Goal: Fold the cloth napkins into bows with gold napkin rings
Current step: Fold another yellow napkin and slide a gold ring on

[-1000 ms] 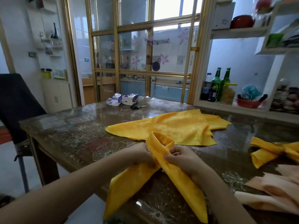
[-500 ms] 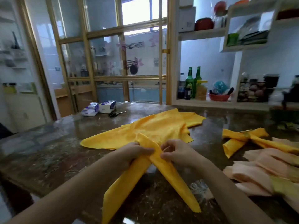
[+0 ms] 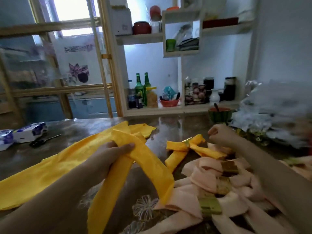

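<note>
**Left hand grips a folded yellow napkin; right hand hangs curled over finished bows**

The left hand (image 3: 114, 154) reaches in from the lower left. It holds a yellow napkin (image 3: 146, 161) that has been folded into a long, flat band. Fingers and thumb close firmly round the cloth where the band doubles back on itself.

A short rounded loop stands out just past the fingertips, on the far side of the hand. On the near side two tails spread apart toward the viewer. One hangs to the lower left, down to the picture's bottom edge. The other runs to the lower right, and its end touches a heap of pink bows (image 3: 202, 176). The cloth is bright golden yellow, smooth, with soft creases along its length.

The right hand (image 3: 221, 135) is well apart from that napkin, raised over the table's (image 3: 168, 125) right side. Its fingers are curled in to a loose fist, with nothing visible inside.

Just beside it, toward the viewer, lies a finished yellow bow (image 3: 179, 147). A gold ring (image 3: 186, 142) pinches its middle. The pink bows nearer the viewer are each banded with gold rings (image 3: 210, 206) and lie overlapping.

A second yellow napkin (image 3: 50, 171) lies spread flat on the dark, glossy table, under and behind the left arm. Scissors (image 3: 43, 141) and tissue packs (image 3: 28, 132) sit at the far left.
</note>
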`<state>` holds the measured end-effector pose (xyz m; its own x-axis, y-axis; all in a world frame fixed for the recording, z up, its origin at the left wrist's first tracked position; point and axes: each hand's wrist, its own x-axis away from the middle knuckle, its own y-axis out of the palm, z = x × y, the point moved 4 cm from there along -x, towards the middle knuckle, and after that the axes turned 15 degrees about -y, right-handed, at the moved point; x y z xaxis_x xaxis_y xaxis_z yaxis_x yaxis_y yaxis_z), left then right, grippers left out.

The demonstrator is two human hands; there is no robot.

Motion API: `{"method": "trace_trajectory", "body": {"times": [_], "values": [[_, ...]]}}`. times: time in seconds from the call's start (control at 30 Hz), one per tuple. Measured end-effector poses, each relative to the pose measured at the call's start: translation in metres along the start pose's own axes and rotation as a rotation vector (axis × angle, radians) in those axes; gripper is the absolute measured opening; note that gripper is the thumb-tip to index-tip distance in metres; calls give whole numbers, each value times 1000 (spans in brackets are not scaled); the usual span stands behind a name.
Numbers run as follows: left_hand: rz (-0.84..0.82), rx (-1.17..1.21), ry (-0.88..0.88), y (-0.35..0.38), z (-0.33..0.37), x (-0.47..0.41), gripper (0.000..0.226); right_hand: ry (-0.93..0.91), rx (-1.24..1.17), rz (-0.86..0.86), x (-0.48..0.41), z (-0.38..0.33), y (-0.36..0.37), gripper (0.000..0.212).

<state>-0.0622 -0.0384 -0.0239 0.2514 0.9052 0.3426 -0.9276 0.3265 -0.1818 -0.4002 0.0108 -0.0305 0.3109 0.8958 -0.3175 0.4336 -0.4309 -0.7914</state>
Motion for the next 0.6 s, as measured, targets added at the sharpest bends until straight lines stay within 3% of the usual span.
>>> {"method": "trace_trajectory", "body": {"times": [0.1, 0.23, 0.33, 0.43, 0.5, 0.6], "values": [[-23, -13, 19, 18, 17, -21, 26, 90, 94, 1, -33, 55, -13, 26], [-44, -67, 25, 40, 33, -43, 57, 148, 393, 1, -53, 115, -26, 44], [-77, -72, 14, 50, 29, -41, 57, 174, 562, -135, -53, 148, -22, 36], [-117, -105, 37, 59, 22, -43, 78, 193, 722, -219, -60, 159, -16, 22], [-91, -74, 29, 55, 15, -45, 66, 200, 782, -220, -66, 164, -10, 9], [-54, -17, -3, 43, 10, -46, 44, 191, 765, -212, -71, 165, -8, 12]]}}
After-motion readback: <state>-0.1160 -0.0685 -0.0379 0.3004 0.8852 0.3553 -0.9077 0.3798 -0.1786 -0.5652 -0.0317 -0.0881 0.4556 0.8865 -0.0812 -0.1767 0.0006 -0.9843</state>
